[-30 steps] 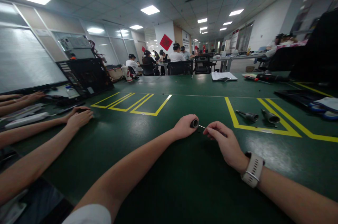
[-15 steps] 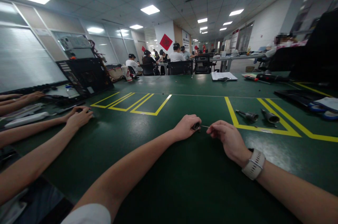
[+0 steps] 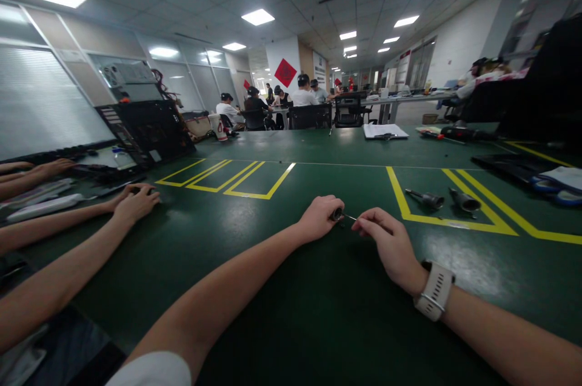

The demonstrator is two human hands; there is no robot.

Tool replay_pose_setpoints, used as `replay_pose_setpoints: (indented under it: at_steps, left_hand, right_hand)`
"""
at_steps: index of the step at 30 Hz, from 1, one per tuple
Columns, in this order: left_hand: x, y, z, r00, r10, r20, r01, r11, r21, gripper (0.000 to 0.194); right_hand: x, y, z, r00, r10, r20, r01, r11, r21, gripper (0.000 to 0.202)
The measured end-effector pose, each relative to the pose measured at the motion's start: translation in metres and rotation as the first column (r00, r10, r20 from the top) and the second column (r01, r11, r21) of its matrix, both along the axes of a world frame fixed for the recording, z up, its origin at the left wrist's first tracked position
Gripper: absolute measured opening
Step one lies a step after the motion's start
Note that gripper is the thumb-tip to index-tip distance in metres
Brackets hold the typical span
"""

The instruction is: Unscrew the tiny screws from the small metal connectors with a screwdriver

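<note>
My left hand [image 3: 321,218] is closed around a dark, cup-shaped hole saw [image 3: 336,214], with its open round end towards the right. Most of that piece is hidden by my fingers. A thin metal hex key [image 3: 350,217] is pinched in the fingertips of my right hand [image 3: 384,240], and its tip reaches to the hole saw's mouth; whether it touches a screw I cannot tell. To the right, two more hole saws [image 3: 426,199] with shanks lie on their sides inside a yellow taped outline. A tiny dark piece [image 3: 342,225] sits just below the held one.
Yellow tape [image 3: 248,195] marks more outlines on the green table [image 3: 254,252]. A clipboard [image 3: 385,131], a drill [image 3: 468,134] and blue-handled scissors [image 3: 552,188] lie farther off. At left are a co-worker's hands [image 3: 135,201] and an open computer case [image 3: 145,131].
My right hand has shifted slightly left and its wrist has turned. The hex key now slants more, tip up towards the hole saw. My left hand has barely moved.
</note>
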State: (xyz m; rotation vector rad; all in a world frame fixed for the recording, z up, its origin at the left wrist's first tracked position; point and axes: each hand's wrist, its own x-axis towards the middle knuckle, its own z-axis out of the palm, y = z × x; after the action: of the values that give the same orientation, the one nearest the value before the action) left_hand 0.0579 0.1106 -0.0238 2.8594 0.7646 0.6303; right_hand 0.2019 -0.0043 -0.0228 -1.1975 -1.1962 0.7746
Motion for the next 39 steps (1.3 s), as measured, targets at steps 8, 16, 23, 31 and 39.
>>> replay_pose_setpoints:
  at_steps: [8, 16, 23, 31, 39]
  left_hand:
    - [-0.002, -0.002, 0.001, 0.998, -0.042, -0.042, 0.043, 0.999, 0.01, 0.005]
    - [-0.001, 0.002, -0.001, 0.986, -0.112, 0.126, 0.132, 0.977, -0.166, 0.014]
    - [0.0, 0.002, 0.0, 0.997, -0.034, 0.072, 0.042, 0.992, -0.116, 0.008]
    - [-0.002, -0.005, 0.004, 0.998, -0.018, -0.065, 0.023, 0.998, 0.063, 0.009]
    - [-0.002, 0.001, 0.001, 0.994, -0.109, 0.027, 0.11, 0.992, -0.057, 0.007]
  right_hand:
    - [0.009, 0.009, -0.003, 0.957, 0.065, -0.282, -0.098, 0.99, -0.104, 0.011]
    - [0.017, 0.015, -0.003, 0.864, 0.066, -0.498, -0.164, 0.974, -0.154, 0.008]
    - [0.008, 0.009, -0.001, 0.9, 0.016, -0.436, -0.07, 0.992, -0.108, 0.007]
    - [0.006, 0.008, -0.004, 0.982, 0.04, -0.186, -0.052, 0.997, -0.058, 0.011]
    - [0.016, 0.017, -0.005, 0.88, 0.027, -0.474, -0.123, 0.977, -0.174, 0.006]
